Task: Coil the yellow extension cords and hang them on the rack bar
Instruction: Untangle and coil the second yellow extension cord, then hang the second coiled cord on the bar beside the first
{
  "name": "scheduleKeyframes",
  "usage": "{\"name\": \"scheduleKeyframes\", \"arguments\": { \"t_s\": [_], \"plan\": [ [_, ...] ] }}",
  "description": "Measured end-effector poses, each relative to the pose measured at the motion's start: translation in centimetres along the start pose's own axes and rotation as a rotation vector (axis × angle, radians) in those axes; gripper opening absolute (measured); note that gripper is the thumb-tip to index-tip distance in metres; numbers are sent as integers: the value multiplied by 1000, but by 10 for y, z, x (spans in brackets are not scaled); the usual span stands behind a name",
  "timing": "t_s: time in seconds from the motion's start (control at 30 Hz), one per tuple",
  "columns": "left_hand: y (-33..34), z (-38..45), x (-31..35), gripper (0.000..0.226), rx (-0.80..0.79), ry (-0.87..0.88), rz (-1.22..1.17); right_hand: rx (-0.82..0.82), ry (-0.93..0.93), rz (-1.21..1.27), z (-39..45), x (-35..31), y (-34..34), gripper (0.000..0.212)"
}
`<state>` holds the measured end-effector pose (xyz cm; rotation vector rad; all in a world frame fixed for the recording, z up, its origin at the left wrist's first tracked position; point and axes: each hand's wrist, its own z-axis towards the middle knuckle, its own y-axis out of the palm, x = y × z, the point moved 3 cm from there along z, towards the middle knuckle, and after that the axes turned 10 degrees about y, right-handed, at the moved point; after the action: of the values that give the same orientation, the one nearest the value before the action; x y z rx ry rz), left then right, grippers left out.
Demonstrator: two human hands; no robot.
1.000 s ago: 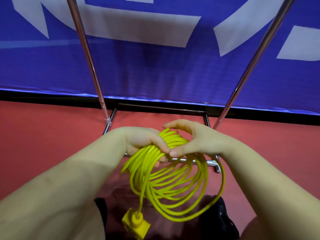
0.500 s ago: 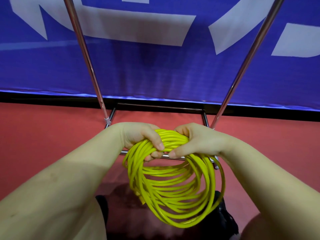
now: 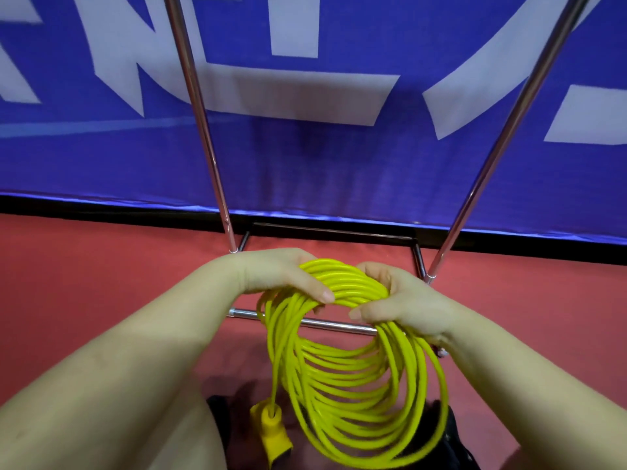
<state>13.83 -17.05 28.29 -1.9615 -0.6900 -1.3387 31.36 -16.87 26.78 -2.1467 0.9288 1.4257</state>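
Fingers of the left hand and right hand curl around the top of the coiled yellow extension cord, forearms angled inward.

A blue banner with large white lettering covered the wall behind. A black strip ran along its lower edge, meeting a red floor that spread across the foreground.

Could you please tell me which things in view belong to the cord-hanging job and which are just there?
Job:
- yellow cord coil, gripped by left hand and right hand
- yellow plug
- rack uprights

Just there:
- blue banner
- red floor
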Motion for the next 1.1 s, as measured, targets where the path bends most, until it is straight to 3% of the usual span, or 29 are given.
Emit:
{"name": "scheduleKeyframes", "arguments": {
  "t_s": [0.07, 0.2, 0.37, 0.53, 0.6, 0.67, 0.77, 0.83, 0.97, 1.1],
  "plan": [
    [-9, -5, 11, 44, 130, 88, 39, 22, -65, 19, -9, -18, -4, 49],
    [-25, -18, 25, 92, 357, 260, -4, 87, -177, 71, -35, -65, -22, 42],
    [-28, -13, 69, 104, 561, 471, -49, 240, -326, 34, -73, -135, -49, 46],
    [-37, 3, 139, 144, 593, 510, -22, 389, -472, 27, -108, -187, -65, 16],
    [-33, 10, 165, 146, 584, 516, 4, 452, -509, 40, -121, -201, -73, 12],
    [-30, 15, 186, 139, 523, 545, -12, 475, -522, 39, -134, -212, -82, 16],
    [-30, 19, 214, 109, 320, 627, -275, 453, -558, 66, -152, -230, -96, 19],
    [-31, 18, 231, 100, 176, 599, -421, 414, -587, 72, -161, -244, -103, 17],
    [-35, 22, 264, 80, -124, 558, -359, 372, -616, 69, -173, -267, -118, 30],
    [-22, 37, 287, 74, -480, 693, -273, 383, -642, 16, -178, -283, -130, 24]
  ]
}}
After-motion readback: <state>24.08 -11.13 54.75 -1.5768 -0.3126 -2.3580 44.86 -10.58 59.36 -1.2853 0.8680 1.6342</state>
